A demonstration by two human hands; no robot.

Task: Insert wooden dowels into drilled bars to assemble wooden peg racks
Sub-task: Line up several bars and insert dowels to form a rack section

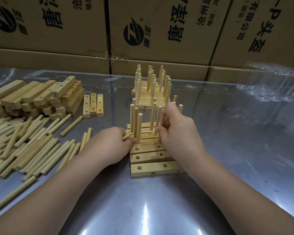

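Observation:
A row of drilled wooden bars [151,167] lies side by side on the table in front of me. The far bars hold upright dowels [139,128]; the three nearest show open holes. My left hand [109,146] grips loose dowels, one tip [126,136] poking out by the bars' left end. My right hand [176,131] pinches an upright dowel [159,121] at the right side of the row. A finished stack of peg racks [151,89] stands behind.
A pile of loose dowels [29,141] covers the table at left, with stacked drilled bars [37,97] behind it and three bars [93,106] set apart. Printed cardboard boxes [159,31] wall the back. The shiny metal table [227,150] stretches right.

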